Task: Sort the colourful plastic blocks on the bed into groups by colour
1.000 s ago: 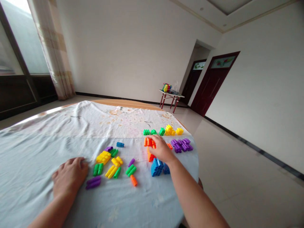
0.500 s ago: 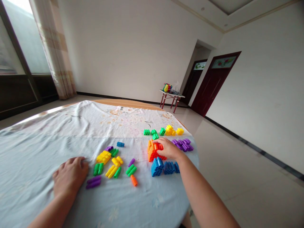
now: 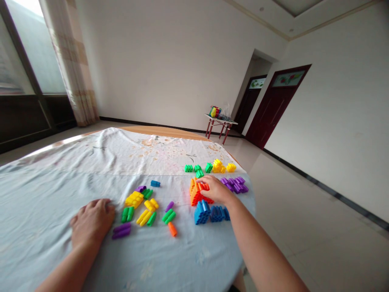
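My right hand (image 3: 215, 190) reaches over a stack of orange tube-shaped building blocks (image 3: 194, 192), its thumb and fingers closed on blocks at the top of the stack. The fingers partly cover what they hold. Just in front of that stack stand joined blue blocks (image 3: 202, 211), with more blue ones (image 3: 217, 213) beside them. My left hand (image 3: 92, 219) lies palm down on the cloth, holding nothing, its fingers a little bent. Close to it are green blocks (image 3: 127, 214) and purple blocks (image 3: 122, 230). A single orange block (image 3: 172, 229) lies apart in the middle.
Yellow blocks (image 3: 134, 199), a blue block (image 3: 155, 183) and other loose blocks are scattered at centre left. Purple blocks (image 3: 234, 184), green blocks (image 3: 208, 167) and yellow blocks (image 3: 218, 166) sit near the right edge of the cloth-covered table (image 3: 164, 263). A small table (image 3: 221, 119) stands beyond.
Almost nothing differs. The whole view has shifted slightly, while my right hand stays at the orange stack and my left hand stays on the cloth.
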{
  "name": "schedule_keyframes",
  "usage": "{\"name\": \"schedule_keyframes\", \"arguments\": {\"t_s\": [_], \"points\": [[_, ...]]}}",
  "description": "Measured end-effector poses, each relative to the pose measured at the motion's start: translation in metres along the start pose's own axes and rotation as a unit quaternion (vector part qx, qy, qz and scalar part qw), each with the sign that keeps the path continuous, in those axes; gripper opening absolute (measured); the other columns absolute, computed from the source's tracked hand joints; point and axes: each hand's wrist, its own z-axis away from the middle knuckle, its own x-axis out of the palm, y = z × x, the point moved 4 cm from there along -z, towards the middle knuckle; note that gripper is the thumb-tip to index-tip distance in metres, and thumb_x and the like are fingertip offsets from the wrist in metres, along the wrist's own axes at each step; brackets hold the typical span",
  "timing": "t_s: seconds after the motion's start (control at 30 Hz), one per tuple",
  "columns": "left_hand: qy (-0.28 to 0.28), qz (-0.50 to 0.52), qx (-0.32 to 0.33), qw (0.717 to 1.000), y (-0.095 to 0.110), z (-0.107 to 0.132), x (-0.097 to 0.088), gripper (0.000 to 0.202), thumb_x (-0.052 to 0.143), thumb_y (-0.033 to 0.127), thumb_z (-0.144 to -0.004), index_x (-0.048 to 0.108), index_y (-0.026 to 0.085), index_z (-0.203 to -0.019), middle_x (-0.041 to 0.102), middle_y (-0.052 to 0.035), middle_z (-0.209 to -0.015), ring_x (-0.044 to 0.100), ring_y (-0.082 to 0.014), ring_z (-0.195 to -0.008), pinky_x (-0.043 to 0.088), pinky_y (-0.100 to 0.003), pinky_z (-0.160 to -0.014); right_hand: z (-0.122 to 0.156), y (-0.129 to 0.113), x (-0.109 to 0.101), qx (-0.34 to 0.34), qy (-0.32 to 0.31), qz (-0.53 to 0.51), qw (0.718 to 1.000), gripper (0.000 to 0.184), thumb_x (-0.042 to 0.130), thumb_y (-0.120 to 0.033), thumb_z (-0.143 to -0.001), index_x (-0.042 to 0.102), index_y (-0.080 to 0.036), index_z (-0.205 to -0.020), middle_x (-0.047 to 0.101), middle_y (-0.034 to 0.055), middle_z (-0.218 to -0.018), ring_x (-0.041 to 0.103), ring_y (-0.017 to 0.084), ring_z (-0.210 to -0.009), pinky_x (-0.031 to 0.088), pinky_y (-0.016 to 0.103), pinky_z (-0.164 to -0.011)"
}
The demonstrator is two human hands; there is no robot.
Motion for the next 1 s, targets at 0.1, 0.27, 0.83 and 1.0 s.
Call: {"name": "schedule_keyframes", "arguments": {"t_s": [0.1, 0.27, 0.83, 1.0], "points": [[0.0, 0.002, 0.002, 1.0, 0.001, 0.001, -0.001, 0.048, 0.023, 0.038, -0.085, 0.057, 0.018, -0.113, 0.053, -0.0132, -0.123, 0.043, -0.0314, -0.114, 0.033, -0.044, -0.092, 0.0, -0.002, 0.0, 0.0, 0.0, -0.001, 1.0, 0.04, 0.059, -0.008, -0.068, 0.064, -0.019, -0.107, 0.06, 0.0062, -0.109, 0.052, 0.02, -0.108, 0.039, 0.034, -0.097], [0.002, 0.009, 0.002, 1.0, 0.002, 0.003, -0.002, 0.047, 0.024, 0.038, -0.085, 0.058, 0.017, -0.111, 0.053, -0.0135, -0.122, 0.044, -0.0321, -0.111, 0.033, -0.045, -0.09, 0.007, -0.015, -0.009, -0.016, 0.035, 0.005, 0.999, 0.04, 0.06, -0.011, -0.07, 0.062, -0.02, -0.109, 0.059, 0.0057, -0.111, 0.05, 0.019, -0.11, 0.036, 0.035, -0.099], [0.028, 0.022, 0.005, 0.999, 0.002, 0.005, -0.002, 0.044, 0.028, 0.034, -0.083, 0.06, 0.017, -0.108, 0.056, -0.0143, -0.119, 0.046, -0.0329, -0.11, 0.035, -0.046, -0.09, 0.004, -0.11, 0.13, -0.099, 0.036, -0.073, 0.992, 0.034, 0.06, -0.014, -0.075, 0.061, -0.022, -0.109, 0.06, 0.0041, -0.115, 0.05, 0.019, -0.108, 0.038, 0.034, -0.094], [0.033, 0.022, 0.003, 0.999, 0.003, 0.006, -0.003, 0.043, 0.028, 0.034, -0.083, 0.061, 0.018, -0.106, 0.057, -0.0132, -0.117, 0.047, -0.0321, -0.109, 0.036, -0.044, -0.088, -0.014, -0.103, 0.142, -0.04, 0.072, -0.048, 0.995, 0.031, 0.058, -0.023, -0.079, 0.06, -0.021, -0.11, 0.061, 0.0063, -0.112, 0.051, 0.021, -0.105, 0.039, 0.035, -0.092]]}}
